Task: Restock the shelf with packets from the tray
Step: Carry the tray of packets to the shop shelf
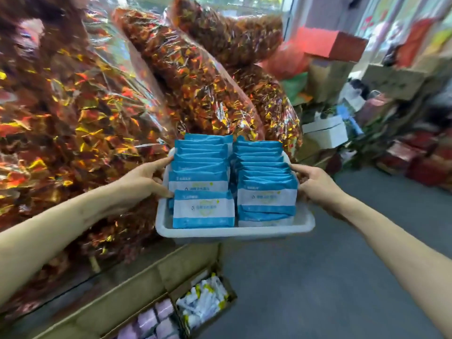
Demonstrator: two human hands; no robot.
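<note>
A white plastic tray (230, 232) is held up in front of me at chest height. It carries two rows of blue-and-white packets (204, 207), standing on edge and packed front to back. My left hand (144, 179) grips the tray's left rim, thumb on top by the packets. My right hand (315, 185) grips the right rim the same way. No shelf is visible in this view.
Large clear bags of shiny red-and-gold wrapped sweets (80, 113) pile up on the left and behind the tray. Open cardboard boxes (186, 304) with small white and purple items sit on the floor below. Boxes and red goods (403, 155) crowd the right; grey floor (318, 277) lies between.
</note>
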